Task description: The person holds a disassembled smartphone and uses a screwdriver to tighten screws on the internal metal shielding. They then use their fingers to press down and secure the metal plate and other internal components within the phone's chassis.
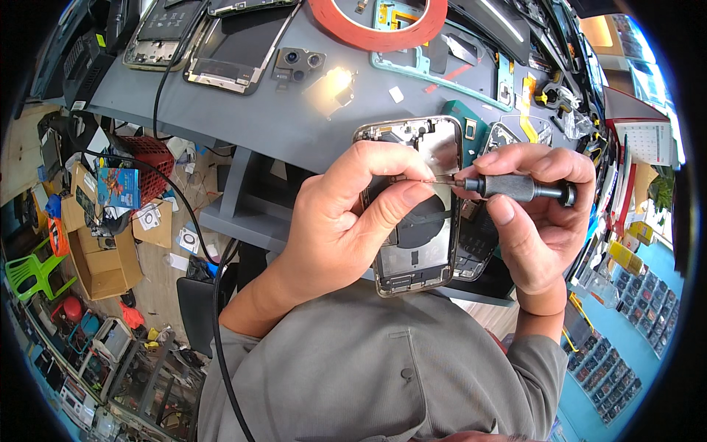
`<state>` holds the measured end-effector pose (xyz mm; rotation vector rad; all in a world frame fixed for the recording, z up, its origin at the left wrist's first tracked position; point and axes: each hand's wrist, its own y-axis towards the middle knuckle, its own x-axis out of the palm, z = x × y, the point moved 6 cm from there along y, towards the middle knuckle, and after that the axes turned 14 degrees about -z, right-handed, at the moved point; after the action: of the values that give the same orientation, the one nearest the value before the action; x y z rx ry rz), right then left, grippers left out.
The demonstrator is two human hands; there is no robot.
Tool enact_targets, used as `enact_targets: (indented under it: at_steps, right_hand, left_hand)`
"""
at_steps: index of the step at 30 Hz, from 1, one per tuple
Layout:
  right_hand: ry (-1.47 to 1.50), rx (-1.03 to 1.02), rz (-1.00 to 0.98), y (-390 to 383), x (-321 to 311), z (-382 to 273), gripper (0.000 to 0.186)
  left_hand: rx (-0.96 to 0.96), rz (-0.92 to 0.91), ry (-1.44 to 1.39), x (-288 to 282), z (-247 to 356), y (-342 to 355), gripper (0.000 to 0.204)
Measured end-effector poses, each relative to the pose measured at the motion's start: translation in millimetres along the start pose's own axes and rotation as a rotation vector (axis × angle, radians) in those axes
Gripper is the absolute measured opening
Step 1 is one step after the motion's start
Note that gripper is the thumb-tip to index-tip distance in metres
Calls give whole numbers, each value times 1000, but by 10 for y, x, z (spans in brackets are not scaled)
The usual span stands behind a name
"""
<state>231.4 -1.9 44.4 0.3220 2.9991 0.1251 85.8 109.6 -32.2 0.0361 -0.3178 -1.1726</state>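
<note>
My right hand point(541, 221) is closed around a black screwdriver point(508, 186) with a knurled grip, held nearly level and pointing left. Thumb and forefinger of my left hand point(335, 214) are pinched together at the screwdriver's thin tip; what they grip there is too small to make out. Below and behind both hands is an opened phone housing point(416, 260), its silver inside with a dark round patch facing up, by the table's front edge. My left fingers cover part of it. Partly under its right side lies another dark phone part point(475, 243).
A red tape roll point(375, 33), a triple-lens camera module point(298, 65) and a teal frame point(482, 87) lie on the grey table point(243, 110). Opened phones point(239, 51) sit at the far left. A black cable point(216, 309) runs down past my left arm.
</note>
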Motion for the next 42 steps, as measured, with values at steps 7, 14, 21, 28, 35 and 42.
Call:
enact_targets:
  at_steps: [7, 14, 21, 28, 35, 42]
  right_hand:
    - [2, 8, 7, 1, -1, 3, 41]
    - [26, 16, 25, -9, 7, 9, 41]
    - [31, 5, 4, 7, 18, 6, 41]
    - [31, 1, 5, -6, 9, 14, 41]
    - [21, -52, 54, -10, -78, -16, 41]
    - [-202, -167, 95, 26, -179, -49, 40]
  left_hand:
    - [-8, -5, 16, -1, 2, 1, 16]
    - [-4, -1, 7, 1, 10, 5, 17]
    - [10, 1, 13, 0, 21, 10, 17]
    - [-6, -14, 16, -3, 4, 6, 26]
    - [77, 29, -168, 67, 21, 74, 74]
    - [96, 17, -168, 75, 13, 105, 91]
